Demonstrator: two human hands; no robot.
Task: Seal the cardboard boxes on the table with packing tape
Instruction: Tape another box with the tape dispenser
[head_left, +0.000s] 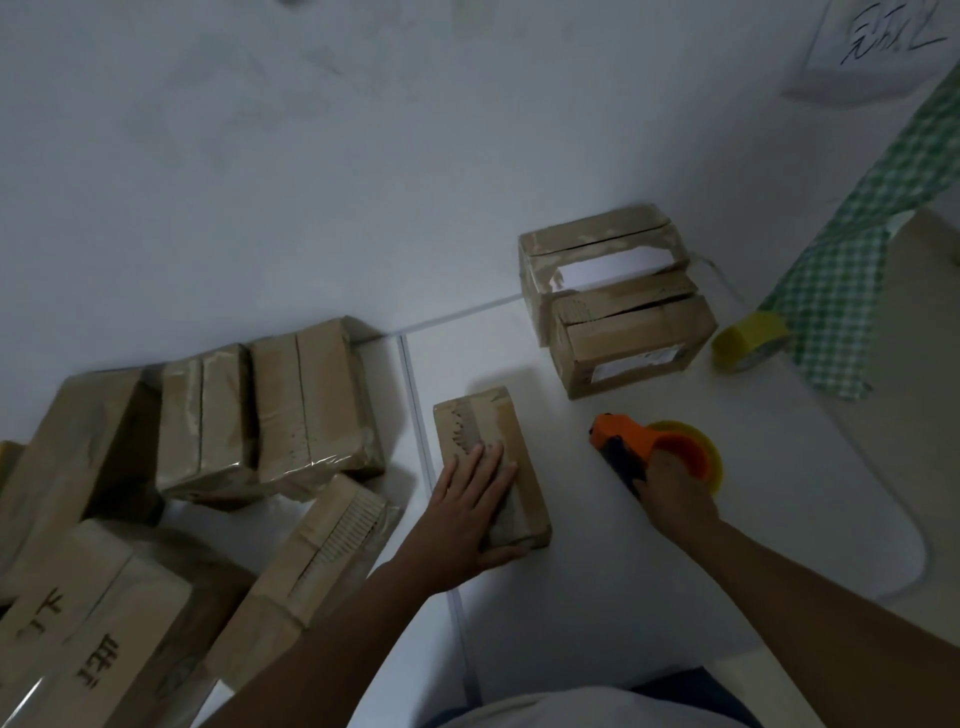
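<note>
A small cardboard box (483, 423) lies on the white table (597, 561) in front of me. My left hand (470, 512) rests flat on its near half, fingers straight, thumb at the box's near end. To the right, my right hand (675, 499) grips the handle of an orange tape dispenser (631, 441) loaded with a yellowish roll (714, 457); the dispenser sits on the table, apart from the box. Two more boxes (618, 306) stand at the back right, one behind the other.
Several cardboard boxes (270, 405) crowd the left side of the table. A spare yellow tape roll (750, 340) lies at the right next to a green checked cloth (852, 260). A paper sign (883, 41) hangs on the wall.
</note>
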